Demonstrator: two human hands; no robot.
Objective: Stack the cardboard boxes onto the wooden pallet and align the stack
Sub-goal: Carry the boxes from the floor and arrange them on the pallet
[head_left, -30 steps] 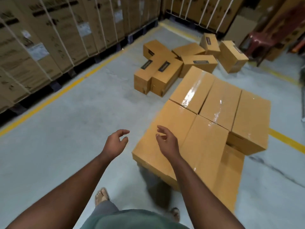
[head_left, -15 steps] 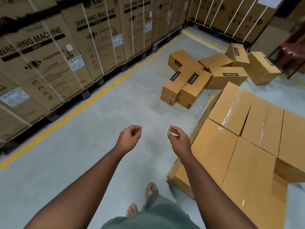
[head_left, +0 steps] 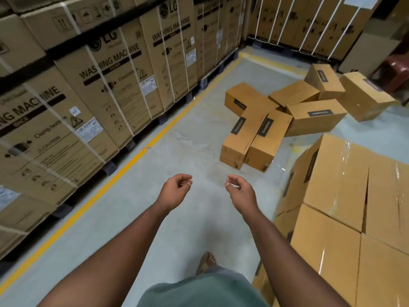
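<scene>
Head view, the only one I have. Both hands are out in front over bare floor (head_left: 177, 151), carrying nothing. Left hand (head_left: 174, 190): grip loosely curled, thumb close to the fingertips, pinching nothing. Right hand (head_left: 240, 192): same loose curl, empty.

Task items: loose cardboard boxes (head_left: 285, 117) lie in a jumble on the floor ahead and to the right, well apart from both hands. The two nearest boxes (head_left: 252, 140) lie side by side, touching along their long faces, short ends toward me; others behind lean on each other at odd angles. The built stack (head_left: 345, 196) is at right, close beside the right forearm; its top layer is taped and glossy. The pallet itself is hidden under the stack; I cannot see any wood.

Surroundings: a wall of strapped washing machine cartons (head_left: 88, 103) along the left, behind a yellow floor line (head_left: 124, 167).

Handling judgement: the boxes are elongated, stiff-sided, sealed. Weight is unknown, but the loose tumble of the heap suggests moderate at most. Plain card should give fair friction; the tape strips look slick, so avoid them. Best hold, I judge: palms flat on the two opposite short ends, or fingers hooked under the bottom edges of the long sides, box kept level. Corners would crush if dropped.

Step in hand, as I read it: fetching the next box, likely one of the near pair.
</scene>
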